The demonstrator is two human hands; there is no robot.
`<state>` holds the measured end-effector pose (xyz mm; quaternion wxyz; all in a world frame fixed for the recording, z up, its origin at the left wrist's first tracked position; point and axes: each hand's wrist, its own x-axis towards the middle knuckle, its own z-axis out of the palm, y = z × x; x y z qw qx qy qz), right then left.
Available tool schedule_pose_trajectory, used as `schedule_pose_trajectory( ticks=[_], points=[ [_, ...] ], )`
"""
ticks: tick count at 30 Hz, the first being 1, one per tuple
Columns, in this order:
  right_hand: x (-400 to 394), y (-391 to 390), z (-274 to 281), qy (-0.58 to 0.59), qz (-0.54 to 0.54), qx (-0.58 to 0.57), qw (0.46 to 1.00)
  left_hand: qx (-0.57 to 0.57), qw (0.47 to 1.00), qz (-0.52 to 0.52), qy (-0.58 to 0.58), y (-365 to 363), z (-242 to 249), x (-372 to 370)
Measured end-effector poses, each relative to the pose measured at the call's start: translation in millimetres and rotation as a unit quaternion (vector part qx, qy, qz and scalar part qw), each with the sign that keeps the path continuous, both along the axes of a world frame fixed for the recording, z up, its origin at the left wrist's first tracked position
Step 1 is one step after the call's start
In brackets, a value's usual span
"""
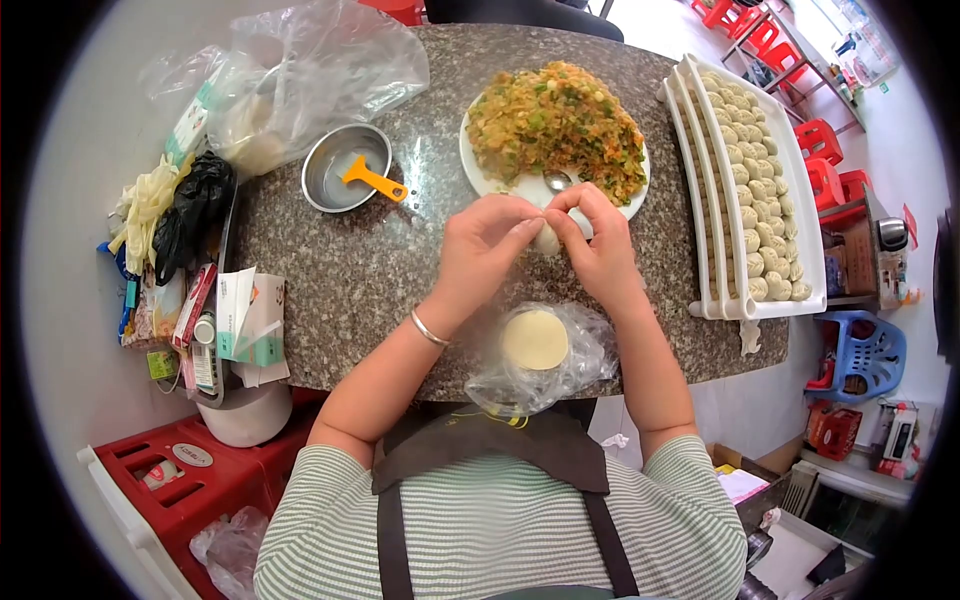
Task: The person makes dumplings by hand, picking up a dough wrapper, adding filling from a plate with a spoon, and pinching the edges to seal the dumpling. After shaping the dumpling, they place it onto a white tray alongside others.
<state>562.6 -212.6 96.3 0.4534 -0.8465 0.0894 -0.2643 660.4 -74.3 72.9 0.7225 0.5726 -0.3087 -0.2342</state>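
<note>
Between my two hands, over the middle of the table, is a small pale dumpling (547, 240). My left hand (485, 245), with a silver bangle at the wrist, pinches it from the left. From the right, the thumb and fingers of my right hand (597, 245) close on the same dumpling. Just beyond my hands stands a white plate (478, 178) heaped with chopped orange and green filling (560, 120). A metal spoon (557, 181) rests at the filling's near edge. Nearer my body, a stack of round dough wrappers (535, 340) lies on a clear plastic bag (590, 345).
Stacked white trays (808, 200) with rows of pleated dumplings (765, 220) stand at the table's right edge. Left of the plate is a metal bowl (322, 190) with an orange-handled scraper (372, 180). A large plastic bag (340, 60) and a tissue box (252, 318) lie along the left side.
</note>
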Motion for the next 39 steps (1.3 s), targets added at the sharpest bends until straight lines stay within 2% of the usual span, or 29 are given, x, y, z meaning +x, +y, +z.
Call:
schedule_pose_trajectory(
  ticks=[5,7,8,9,14,20,22,24,27,32,35,39],
  points=[
    [0.7,0.5,-1.6,-0.015,0.004,-0.025,1.000,0.014,1.000,0.012,0.025,-0.2,2.8,-3.6],
    [0.9,2.1,-4.5,-0.025,-0.025,0.026,0.999,0.025,0.998,0.010,0.051,-1.9,2.5,-5.6],
    [1.2,2.0,-6.2,-0.026,-0.027,0.026,0.999,-0.016,0.981,-0.021,0.190,-3.6,0.3,-5.9],
    [1.4,1.6,-8.2,-0.024,-0.022,0.037,0.999,-0.056,0.942,-0.051,0.326,-4.5,-1.0,-6.3],
    [2.5,5.0,-2.9,-0.023,-0.018,0.058,0.998,-0.044,0.940,-0.092,0.325,-1.3,-4.4,-2.6],
    [3.9,6.0,-9.0,-0.023,-0.034,0.006,0.999,-0.069,0.955,-0.067,0.280,-3.4,-7.6,-5.1],
    [4.8,5.5,-10.1,-0.035,-0.021,-0.046,0.998,-0.074,0.962,-0.055,0.259,-4.2,-9.1,-5.0],
    [3.6,6.4,-9.6,-0.033,-0.028,-0.022,0.999,-0.044,0.977,-0.044,0.203,-3.6,-8.9,-5.4],
    [3.7,7.7,-2.8,-0.031,-0.040,0.014,0.999,-0.027,0.980,-0.072,0.183,-1.1,-7.6,-2.4],
    [3.2,0.5,-8.0,-0.035,-0.058,0.005,0.998,-0.042,0.949,-0.131,0.283,-0.6,-3.1,1.8],
    [1.6,-11.3,-12.5,-0.024,-0.041,0.220,0.974,-0.052,0.919,-0.183,0.345,0.3,4.8,6.3],
    [-2.2,-19.9,-0.6,-0.015,0.037,0.237,0.971,-0.061,0.890,-0.239,0.383,4.2,7.5,8.5]
  ],
)
